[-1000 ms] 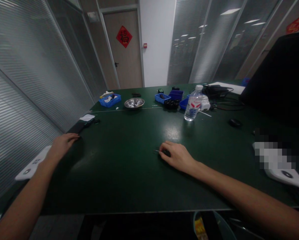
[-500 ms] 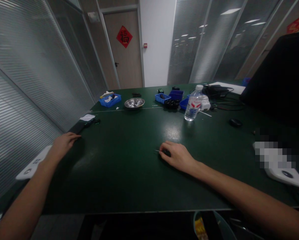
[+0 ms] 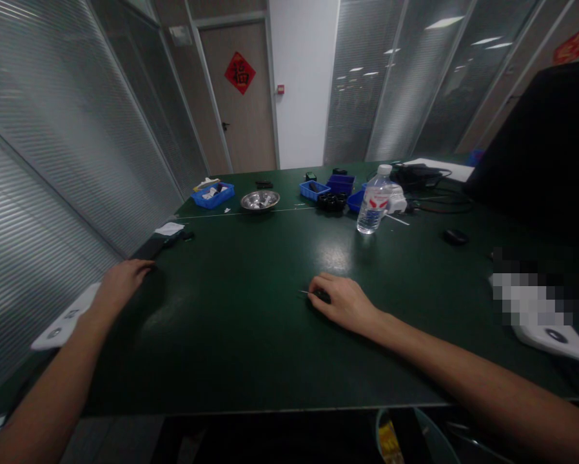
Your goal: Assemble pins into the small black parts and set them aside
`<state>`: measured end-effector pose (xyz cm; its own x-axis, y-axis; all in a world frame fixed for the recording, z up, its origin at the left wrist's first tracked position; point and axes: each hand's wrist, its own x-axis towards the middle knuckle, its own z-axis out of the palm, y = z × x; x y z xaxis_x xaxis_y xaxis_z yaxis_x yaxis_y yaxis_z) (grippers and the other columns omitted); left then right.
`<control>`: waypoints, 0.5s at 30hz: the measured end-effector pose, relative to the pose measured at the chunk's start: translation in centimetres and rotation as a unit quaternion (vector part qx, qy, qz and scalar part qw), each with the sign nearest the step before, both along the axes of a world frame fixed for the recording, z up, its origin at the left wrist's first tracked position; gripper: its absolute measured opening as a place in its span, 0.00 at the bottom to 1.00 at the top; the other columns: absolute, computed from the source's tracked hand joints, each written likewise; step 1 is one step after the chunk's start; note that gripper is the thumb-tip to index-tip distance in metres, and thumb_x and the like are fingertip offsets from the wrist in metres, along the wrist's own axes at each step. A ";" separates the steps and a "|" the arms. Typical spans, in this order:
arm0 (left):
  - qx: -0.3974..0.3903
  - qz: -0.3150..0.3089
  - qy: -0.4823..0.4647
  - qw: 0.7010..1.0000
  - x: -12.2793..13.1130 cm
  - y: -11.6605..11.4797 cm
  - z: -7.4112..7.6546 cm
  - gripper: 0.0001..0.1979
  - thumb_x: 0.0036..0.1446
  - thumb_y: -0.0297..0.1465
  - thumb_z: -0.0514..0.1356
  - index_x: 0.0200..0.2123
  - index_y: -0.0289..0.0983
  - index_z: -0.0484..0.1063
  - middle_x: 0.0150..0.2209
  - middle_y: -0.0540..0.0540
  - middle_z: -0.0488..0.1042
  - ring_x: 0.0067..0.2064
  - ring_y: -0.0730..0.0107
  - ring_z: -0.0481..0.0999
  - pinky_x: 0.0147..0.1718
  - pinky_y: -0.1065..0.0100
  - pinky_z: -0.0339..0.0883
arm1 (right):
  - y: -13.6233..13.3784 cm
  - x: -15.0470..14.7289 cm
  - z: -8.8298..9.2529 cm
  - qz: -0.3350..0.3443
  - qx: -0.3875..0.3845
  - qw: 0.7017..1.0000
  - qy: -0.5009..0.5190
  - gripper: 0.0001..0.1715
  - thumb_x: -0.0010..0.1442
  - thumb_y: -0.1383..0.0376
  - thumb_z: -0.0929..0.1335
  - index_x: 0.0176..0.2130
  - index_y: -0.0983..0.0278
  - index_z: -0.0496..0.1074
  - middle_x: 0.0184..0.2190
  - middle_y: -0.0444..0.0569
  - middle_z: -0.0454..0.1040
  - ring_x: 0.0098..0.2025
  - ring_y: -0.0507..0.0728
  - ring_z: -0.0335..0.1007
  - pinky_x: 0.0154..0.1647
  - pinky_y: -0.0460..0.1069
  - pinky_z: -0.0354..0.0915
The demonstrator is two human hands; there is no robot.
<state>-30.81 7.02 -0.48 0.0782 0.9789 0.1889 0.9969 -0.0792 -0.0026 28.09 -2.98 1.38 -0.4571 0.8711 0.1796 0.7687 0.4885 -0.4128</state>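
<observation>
My right hand (image 3: 345, 301) rests on the dark green table (image 3: 241, 335), its fingers curled round a small screwdriver (image 3: 322, 296). Only part of the dark handle shows. A thin metal shaft pokes out to the left of the fingertips, and its tip is hard to make out. Near the table's left edge lies my left hand (image 3: 125, 281), palm down with fingers extended and nothing visible in it. Just beyond those fingers is a flat black object (image 3: 149, 247). A white device (image 3: 64, 319) lies partly behind my left wrist.
A water bottle (image 3: 373, 201) stands right of centre. Farther back are a metal bowl (image 3: 260, 201), a blue bin (image 3: 214, 196), another blue bin (image 3: 314, 190) and black cables (image 3: 422, 175). A mouse (image 3: 455, 237), a black monitor (image 3: 541, 148) and a second white device (image 3: 555, 335) occupy the right.
My left hand has shifted very slightly, its fingertips a little nearer to me. My right hand and the screwdriver stay in place.
</observation>
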 end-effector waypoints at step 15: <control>0.025 0.010 -0.004 1.000 -0.1 0.0 -0.1 0.23 0.66 0.37 0.50 0.51 0.30 0.78 0.53 0.35 0.76 0.53 0.50 0.75 0.54 0.57 0.65 | -0.1 -0.1 0.4 -0.002 -0.007 1.000 -0.006 0.10 0.68 0.59 0.66 0.44 0.60 0.75 0.40 0.47 0.75 0.34 0.53 0.70 0.33 0.48 0.61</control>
<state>-30.95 7.06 -0.58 0.0567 0.9696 0.2382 0.9983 -0.0587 0.0010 28.00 -3.07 1.77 -0.4549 0.8757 0.1616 0.7762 0.4789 -0.4101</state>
